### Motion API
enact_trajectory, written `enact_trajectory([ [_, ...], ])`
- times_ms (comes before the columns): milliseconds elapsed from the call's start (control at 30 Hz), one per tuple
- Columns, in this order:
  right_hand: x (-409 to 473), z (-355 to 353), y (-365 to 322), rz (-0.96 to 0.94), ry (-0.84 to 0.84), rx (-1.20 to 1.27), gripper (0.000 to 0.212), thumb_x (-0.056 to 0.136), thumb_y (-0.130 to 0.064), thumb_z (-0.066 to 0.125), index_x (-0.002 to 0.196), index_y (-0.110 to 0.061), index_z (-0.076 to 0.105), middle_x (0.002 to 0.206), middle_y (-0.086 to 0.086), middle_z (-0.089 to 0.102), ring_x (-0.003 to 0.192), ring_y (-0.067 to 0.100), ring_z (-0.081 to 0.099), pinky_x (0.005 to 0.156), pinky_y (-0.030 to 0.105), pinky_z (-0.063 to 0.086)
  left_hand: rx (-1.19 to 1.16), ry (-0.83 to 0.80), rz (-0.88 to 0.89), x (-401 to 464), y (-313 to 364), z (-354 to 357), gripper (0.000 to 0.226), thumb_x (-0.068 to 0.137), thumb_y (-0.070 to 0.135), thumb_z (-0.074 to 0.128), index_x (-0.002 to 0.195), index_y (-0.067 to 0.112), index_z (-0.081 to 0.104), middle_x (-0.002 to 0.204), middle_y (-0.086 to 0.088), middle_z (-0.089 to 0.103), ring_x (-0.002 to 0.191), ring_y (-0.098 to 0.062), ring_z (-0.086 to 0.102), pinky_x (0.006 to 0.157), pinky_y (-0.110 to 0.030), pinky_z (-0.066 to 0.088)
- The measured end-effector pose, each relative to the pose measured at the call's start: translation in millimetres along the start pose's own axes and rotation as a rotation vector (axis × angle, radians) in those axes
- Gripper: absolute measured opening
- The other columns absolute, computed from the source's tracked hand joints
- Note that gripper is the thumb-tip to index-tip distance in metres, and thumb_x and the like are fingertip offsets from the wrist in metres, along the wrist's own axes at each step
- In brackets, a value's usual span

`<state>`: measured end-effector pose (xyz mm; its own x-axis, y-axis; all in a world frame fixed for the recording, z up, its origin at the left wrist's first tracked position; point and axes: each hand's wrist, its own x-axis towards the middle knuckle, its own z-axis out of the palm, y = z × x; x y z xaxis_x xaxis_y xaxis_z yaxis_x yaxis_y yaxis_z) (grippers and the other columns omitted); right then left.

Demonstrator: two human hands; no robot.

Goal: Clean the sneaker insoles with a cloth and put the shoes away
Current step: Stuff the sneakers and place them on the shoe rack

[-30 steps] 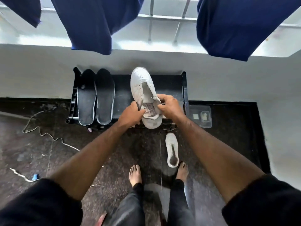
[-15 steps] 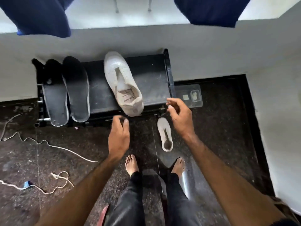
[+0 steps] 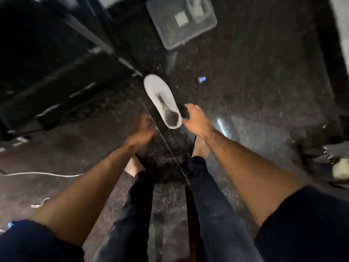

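Head view, blurred: both bare forearms stretched down toward white sneaker [image 3: 162,103] lying on dark speckled floor [image 3: 255,95]. Right hand [image 3: 194,118] beside heel opening, fingers loosely spread, gripping nothing. Left hand [image 3: 141,129] lower left, finger pose unreadable.

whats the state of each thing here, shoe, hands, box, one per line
white sneaker: on the floor, upright, opening empty, no insole
right hand: beside the sneaker's heel, fingers spread, grip unclear
left hand: low, blurred, holding nothing
clear plastic box: on the floor, small items inside
shoe rack: dark, blurred
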<state>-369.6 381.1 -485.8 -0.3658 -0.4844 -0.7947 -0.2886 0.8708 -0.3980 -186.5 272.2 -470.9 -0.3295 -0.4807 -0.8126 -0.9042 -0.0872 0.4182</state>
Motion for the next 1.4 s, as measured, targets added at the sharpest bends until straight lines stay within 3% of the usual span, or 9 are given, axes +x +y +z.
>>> enact_trajectory([
  [200, 109, 61, 63, -0.019, -0.071, -0.075, 0.077, 0.094, -0.020, 0.065, 0.160, -0.014, 0.025, 0.153, 0.021, 0.038, 0.140, 0.042, 0.043, 0.116, 0.047, 0.038, -0.045, -0.025, -0.182, 116, -36, 107, 0.082, 0.079, 0.030, 0.078, 0.143, 0.000, 0.038, 0.135, -0.028, 0.055, 0.122, -0.041, 0.059, 0.097, -0.052, 0.052],
  [333, 148, 94, 88, -0.083, -0.097, -0.080, 0.078, 0.095, -0.030, 0.066, 0.161, -0.023, 0.024, 0.154, 0.022, 0.034, 0.139, 0.042, 0.044, 0.117, 0.044, 0.038, -0.101, 0.028, -0.249, 181, -87, 153, 0.069, 0.069, 0.051, 0.064, 0.123, 0.016, 0.040, 0.120, -0.020, 0.064, 0.102, -0.040, 0.070, 0.083, -0.060, 0.059],
  [500, 141, 97, 88, -0.088, -0.104, -0.008, 0.069, 0.091, -0.016, 0.064, 0.155, -0.020, 0.039, 0.143, 0.022, 0.045, 0.130, 0.038, 0.051, 0.109, 0.029, 0.039, -0.162, 0.068, -0.289, 193, -108, 160, 0.047, 0.070, 0.025, 0.073, 0.105, 0.026, 0.043, 0.110, -0.015, 0.069, 0.082, -0.040, 0.075, 0.060, -0.060, 0.061],
  [667, 59, 63, 87, -0.066, -0.123, 0.071, 0.057, 0.091, -0.014, 0.064, 0.146, -0.021, 0.053, 0.125, 0.013, 0.054, 0.118, 0.028, 0.058, 0.092, 0.018, 0.042, -0.158, -0.024, -0.271, 71, -43, 128, 0.063, 0.060, 0.050, 0.073, 0.114, 0.031, 0.047, 0.111, -0.006, 0.072, 0.085, -0.029, 0.075, 0.069, -0.050, 0.063],
  [733, 11, 44, 81, -0.041, -0.134, 0.132, 0.061, 0.090, -0.013, 0.065, 0.148, -0.024, 0.050, 0.114, 0.002, 0.049, 0.116, 0.027, 0.059, 0.098, 0.032, 0.053, -0.120, -0.067, -0.212, 9, -8, 107, 0.077, 0.063, 0.058, 0.072, 0.127, 0.024, 0.047, 0.122, -0.003, 0.069, 0.101, -0.025, 0.071, 0.084, -0.045, 0.060],
  [833, -62, 9, 58, -0.054, -0.156, 0.147, 0.063, 0.091, -0.011, 0.065, 0.150, -0.024, 0.048, 0.113, -0.003, 0.045, 0.115, 0.028, 0.061, 0.095, 0.047, 0.058, -0.064, -0.066, -0.084, -60, 21, 78, 0.071, 0.083, 0.035, 0.080, 0.138, 0.009, 0.043, 0.132, -0.006, 0.061, 0.120, -0.022, 0.059, 0.097, -0.030, 0.047],
  [933, -130, -27, 33, -0.079, -0.140, 0.152, 0.066, 0.090, -0.012, 0.064, 0.152, -0.025, 0.046, 0.110, -0.007, 0.047, 0.112, 0.025, 0.061, 0.095, 0.046, 0.058, -0.092, -0.060, 0.003, -124, 50, 45, 0.067, 0.086, 0.025, 0.078, 0.138, 0.003, 0.043, 0.127, 0.000, 0.053, 0.121, -0.015, 0.053, 0.091, -0.017, 0.038],
  [1100, -234, -87, -29, -0.106, -0.077, 0.158, 0.071, 0.087, -0.011, 0.062, 0.153, -0.028, 0.044, 0.124, 0.008, 0.050, 0.114, 0.026, 0.059, 0.102, 0.043, 0.053, -0.169, -0.013, 0.157, -231, 92, -24, 0.065, 0.091, 0.033, 0.074, 0.143, 0.010, 0.043, 0.138, -0.001, 0.051, 0.128, -0.015, 0.050, 0.109, -0.037, 0.043],
  [1400, -349, -157, -188, -0.341, 0.077, 0.107, 0.058, 0.086, -0.016, 0.064, 0.139, -0.036, 0.058, 0.109, 0.002, 0.063, 0.100, 0.014, 0.063, 0.096, 0.030, 0.054, -0.302, 0.144, 0.379, -354, 133, -177, 0.057, 0.094, 0.039, 0.067, 0.143, 0.022, 0.046, 0.134, 0.004, 0.055, 0.123, -0.018, 0.056, 0.105, -0.049, 0.048],
])
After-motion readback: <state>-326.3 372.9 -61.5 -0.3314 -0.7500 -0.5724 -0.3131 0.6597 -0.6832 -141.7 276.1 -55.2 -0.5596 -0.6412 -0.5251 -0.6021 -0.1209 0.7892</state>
